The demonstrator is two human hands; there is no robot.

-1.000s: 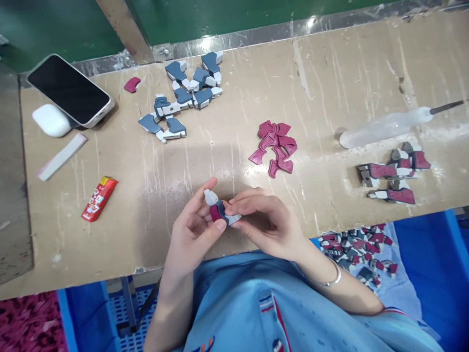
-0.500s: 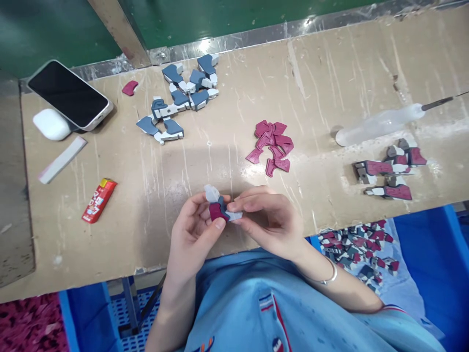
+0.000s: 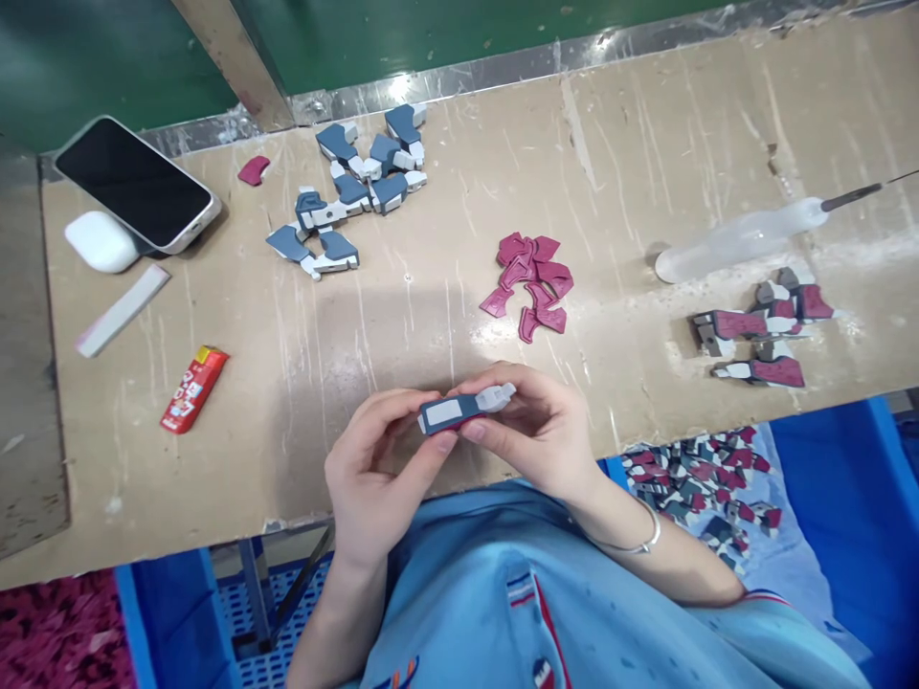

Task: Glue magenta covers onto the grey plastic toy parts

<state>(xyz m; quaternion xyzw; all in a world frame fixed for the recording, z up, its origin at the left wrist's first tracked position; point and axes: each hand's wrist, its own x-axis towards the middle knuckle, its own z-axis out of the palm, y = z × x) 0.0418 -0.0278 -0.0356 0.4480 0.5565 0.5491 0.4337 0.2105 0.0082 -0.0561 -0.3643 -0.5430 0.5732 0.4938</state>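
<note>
Between both hands, just above the table's front edge, is a small dark blue-grey and light grey plastic toy part (image 3: 452,411) with a sliver of dark red along its lower side. My left hand (image 3: 380,459) pinches its left end between thumb and fingers. At the other end my right hand (image 3: 538,426) grips it, thumb underneath and fingers behind. Beyond the hands lies a loose pile of dark red plastic pieces (image 3: 552,277). Farther back to the left sit several blue-grey and white parts (image 3: 351,191).
Finished-looking red and grey parts (image 3: 779,371) lie at right, near a clear-handled pointed tool (image 3: 747,239). On the left are a phone (image 3: 136,182), a white case (image 3: 100,241), a pale strip (image 3: 122,311) and a red packet (image 3: 193,389). Blue bins (image 3: 825,498) stand below the table (image 3: 610,191).
The toy part has been turned over between my hands, so its narrow blue-grey side faces up and its light grey tip points right. Both hands keep hold of it.
</note>
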